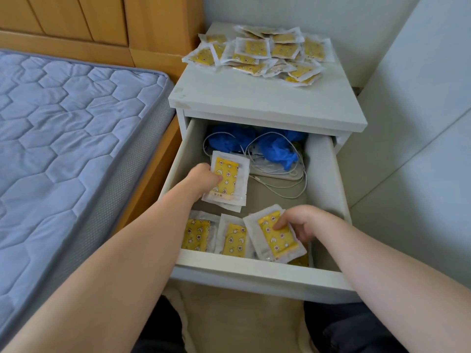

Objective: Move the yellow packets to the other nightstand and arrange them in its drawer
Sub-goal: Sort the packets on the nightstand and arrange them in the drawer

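Yellow packets, 3 groups. (1) Held stack (228,178): a few packets in the drawer's left-middle, long axis near-far, top end leaning slightly right. L hand (204,178) grips it by its left edge, thumb on the yellow face. (2) Front row along the near wall: two front-row packets (197,234) side by side at left and centre, long axes near-far, plus a tilted packet (276,235) at right, far end swung left and overlapping the centre one. R hand (303,224) pinches the tilted packet at its right edge, one digit on top, the others curled at that edge; more yellow shows beneath it. (3) Loose pile (262,53), unsorted, on the far half of the nightstand top (254,98), centre to right. Key relation: held stack sits just far of the row's left end, axis nearly parallel to the row, so my read is it goes down as the start of a 2nd row w/ little rotation; the tilted packet needs a turn to square up. Pile lies far of and above both hands; L hand is deeper in, R hand more in line sideways. Drawer (254,271) is pulled fully out. At its far end, blue crumpled material (277,149) and white cables (280,179) limit room for further rows. Quilted mattress (63,123) to the left.
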